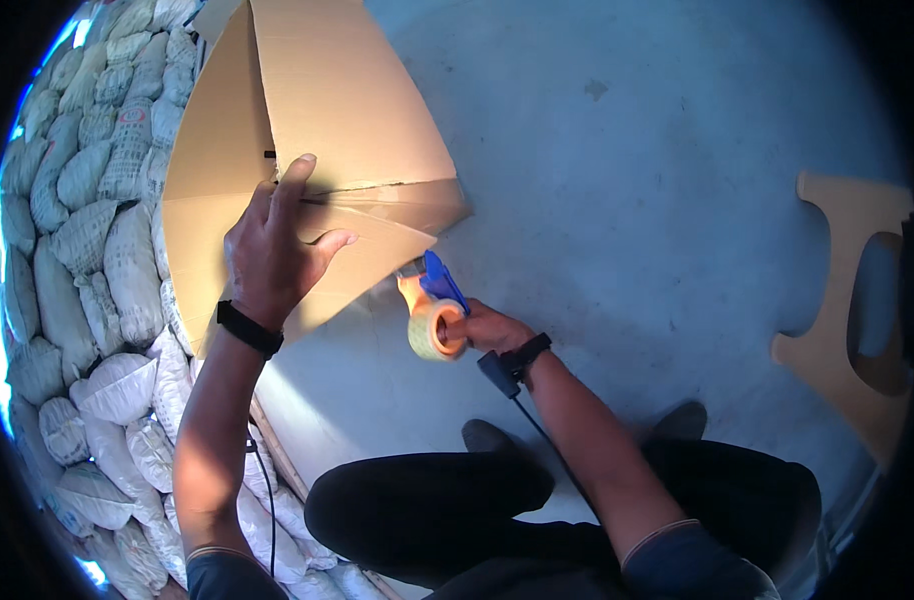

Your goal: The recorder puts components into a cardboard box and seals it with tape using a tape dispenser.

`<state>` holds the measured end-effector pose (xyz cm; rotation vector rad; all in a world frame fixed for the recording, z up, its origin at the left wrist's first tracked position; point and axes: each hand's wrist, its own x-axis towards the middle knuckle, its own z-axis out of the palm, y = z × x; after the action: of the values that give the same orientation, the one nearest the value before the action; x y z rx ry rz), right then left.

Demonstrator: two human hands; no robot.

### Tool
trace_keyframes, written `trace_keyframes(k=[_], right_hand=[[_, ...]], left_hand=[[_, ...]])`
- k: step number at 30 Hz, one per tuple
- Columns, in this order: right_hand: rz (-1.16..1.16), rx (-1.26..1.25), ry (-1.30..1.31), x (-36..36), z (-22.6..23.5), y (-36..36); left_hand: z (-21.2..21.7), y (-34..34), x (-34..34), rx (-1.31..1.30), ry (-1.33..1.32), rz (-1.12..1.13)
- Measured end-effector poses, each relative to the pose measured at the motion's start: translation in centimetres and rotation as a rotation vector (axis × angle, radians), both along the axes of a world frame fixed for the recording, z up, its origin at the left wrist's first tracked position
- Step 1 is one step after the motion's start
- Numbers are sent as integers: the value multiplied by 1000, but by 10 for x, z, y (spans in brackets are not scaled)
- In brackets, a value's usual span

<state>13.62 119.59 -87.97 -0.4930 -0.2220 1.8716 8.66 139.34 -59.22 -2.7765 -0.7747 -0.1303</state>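
Observation:
A large brown cardboard box [352, 90] stands in front of me, its flaps folded toward each other with a seam between them. My left hand [277, 240] lies on the near flap, fingers stretched out and thumb spread to the right. Just off the box's near right corner, my right hand [492, 330] is closed around a tape dispenser [439, 275] with a blue part and a roll of yellowish tape [429, 332]. The dispenser's front end is close to the flap's edge; whether it touches I cannot tell.
Stacked white woven sacks [107, 240] form a wall along the left. On the grey floor [617, 200] at the right rests a brown cut-out panel [837, 270] with a rounded opening. My shoes [492, 437] and dark-trousered knees [427, 510] are below. Thin cables hang from both wrist straps.

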Motion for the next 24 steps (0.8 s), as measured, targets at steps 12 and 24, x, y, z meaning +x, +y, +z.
trace_keyframes(k=[12,24], right_hand=[[452,181,-894,37,-19,-15],[-36,43,106,79,30,-28]], left_hand=[[-5,31,-27,-129,-111,-49],[-5,-17,-22,-115,-117,50]])
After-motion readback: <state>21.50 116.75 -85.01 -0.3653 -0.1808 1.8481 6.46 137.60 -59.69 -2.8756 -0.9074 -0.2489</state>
